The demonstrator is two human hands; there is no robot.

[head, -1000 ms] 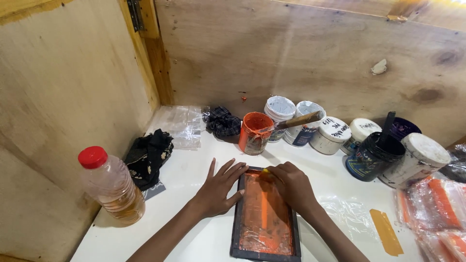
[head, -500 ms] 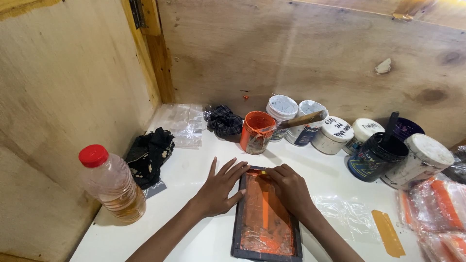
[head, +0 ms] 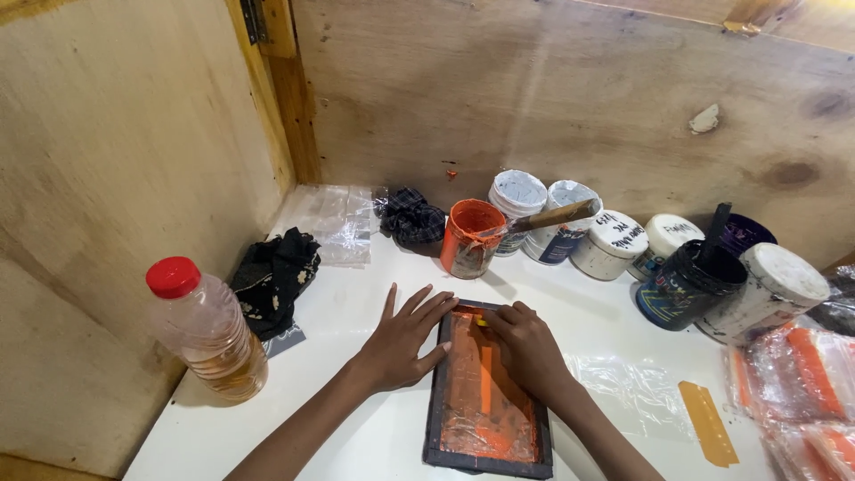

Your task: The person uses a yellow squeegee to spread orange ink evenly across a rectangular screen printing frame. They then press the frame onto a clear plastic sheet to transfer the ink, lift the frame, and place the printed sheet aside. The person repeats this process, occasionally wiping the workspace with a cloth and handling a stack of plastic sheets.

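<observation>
A small dark-framed printing screen (head: 485, 450), smeared with orange ink, lies flat on the white table (head: 356, 312). My left hand (head: 403, 340) rests flat with fingers spread, pressing on the frame's left edge. My right hand (head: 527, 351) is curled over the top of the screen, fingers closed on a small yellow-orange scraper whose tip shows at the far edge. A thick orange streak runs down the mesh below that hand. Just beyond the screen stands an open orange ink pot (head: 470, 237) with a wooden stick (head: 550, 216) leaning in it.
Several lidded ink pots (head: 614, 243) and an open black one (head: 686, 283) line the plywood wall. A red-capped plastic bottle (head: 207, 329) stands left, beside dark rags (head: 275, 278). A yellow strip (head: 708, 422) and orange-filled plastic packets (head: 802, 379) lie right.
Both hands stay on the screen; my right hand has shifted slightly along the mesh. The view has tilted a little.
</observation>
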